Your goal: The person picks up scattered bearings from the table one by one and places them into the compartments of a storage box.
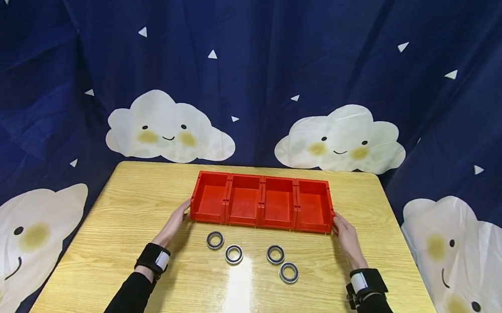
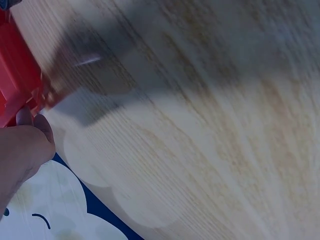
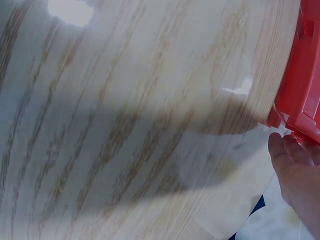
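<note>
Right hand (image 1: 349,240) touching the red bins (image 1: 261,201) at 4 o'clock, fingers straight lol. Left hand (image 1: 174,223) at 8, can't tell if pinching.

Black sleeves (image 1: 127,298); black wristbands (image 1: 149,256) with white patches (image 1: 162,260).

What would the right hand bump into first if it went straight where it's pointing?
Most likely the rightmost red bin: the right hand is at its outer side, though exact contact is unclear.
</note>
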